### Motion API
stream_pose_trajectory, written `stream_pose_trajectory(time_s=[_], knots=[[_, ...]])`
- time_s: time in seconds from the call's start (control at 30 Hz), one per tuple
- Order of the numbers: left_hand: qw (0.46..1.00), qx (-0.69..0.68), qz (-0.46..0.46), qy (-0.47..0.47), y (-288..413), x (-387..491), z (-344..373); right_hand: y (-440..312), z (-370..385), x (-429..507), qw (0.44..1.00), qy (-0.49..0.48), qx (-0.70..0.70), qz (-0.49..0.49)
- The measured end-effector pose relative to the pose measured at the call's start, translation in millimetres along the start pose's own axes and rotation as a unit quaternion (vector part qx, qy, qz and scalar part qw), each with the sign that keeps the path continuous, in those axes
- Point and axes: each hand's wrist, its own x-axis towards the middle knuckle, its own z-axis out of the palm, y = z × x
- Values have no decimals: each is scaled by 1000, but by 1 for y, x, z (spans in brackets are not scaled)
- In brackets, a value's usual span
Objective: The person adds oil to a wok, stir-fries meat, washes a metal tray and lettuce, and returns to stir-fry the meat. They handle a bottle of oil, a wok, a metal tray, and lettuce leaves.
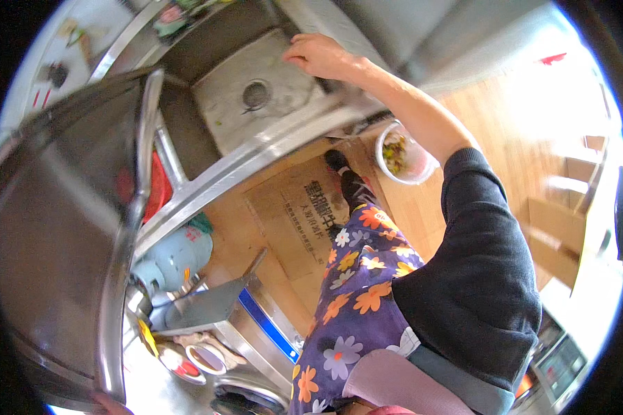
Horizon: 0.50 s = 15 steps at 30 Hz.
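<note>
My right hand [319,56] is over the right side of a stainless-steel sink [259,145], its fingers loosely curled; whether something small is between them is unclear. The sink's basin has a round drain [256,95] and small green scraps. At the left, a large dark metal pan [67,218] with a shiny rim is tilted up close to the camera and covers part of the sink. Only a little of my left hand [111,403] shows at the bottom edge, at the pan's lower rim; most of it is hidden.
A white plastic bucket [406,154] of food scraps stands on the floor beside the sink. Flattened cardboard [296,218] lies underfoot. A light-blue gas cylinder [179,254], a red item [158,187] and a metal unit with a blue strip [270,324] are below left. Bowls [206,359] stand near the bottom.
</note>
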Motion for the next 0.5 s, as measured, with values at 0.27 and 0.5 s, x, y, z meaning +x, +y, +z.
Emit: stream_pose_trajectory(time_s=[0.27,0.5], knots=[[859,-233,392,234,92,-78,48,-23,60,-259,765,155,536,322],[956,-47,287,36,74,-159,84,43,336,-339,710,62,405,573]])
